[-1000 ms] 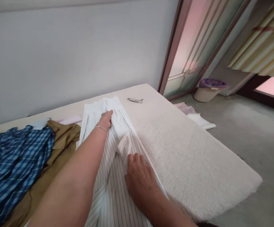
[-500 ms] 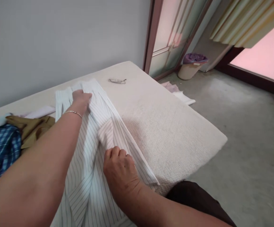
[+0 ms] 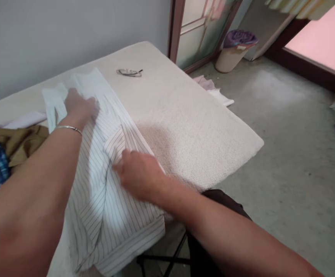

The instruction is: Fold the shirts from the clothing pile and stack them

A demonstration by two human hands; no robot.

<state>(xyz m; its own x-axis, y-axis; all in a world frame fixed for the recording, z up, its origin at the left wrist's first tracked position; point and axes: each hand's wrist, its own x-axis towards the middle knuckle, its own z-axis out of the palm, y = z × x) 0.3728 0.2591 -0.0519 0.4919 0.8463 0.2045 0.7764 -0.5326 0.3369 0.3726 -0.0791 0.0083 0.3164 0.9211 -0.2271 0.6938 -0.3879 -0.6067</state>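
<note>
I see the white pinstriped cotton shirt point(image 3: 109, 192) lying flat on the cream textured mattress point(image 3: 190, 127). Left hand point(image 3: 79, 105) presses its far end, fingers released. Right hand point(image 3: 138, 173) rests mid-garment; its blurred fingers cannot be read.

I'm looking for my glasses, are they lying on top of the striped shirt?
No, the glasses lie on the bare mattress, apart from the striped shirt under both hands.
</note>
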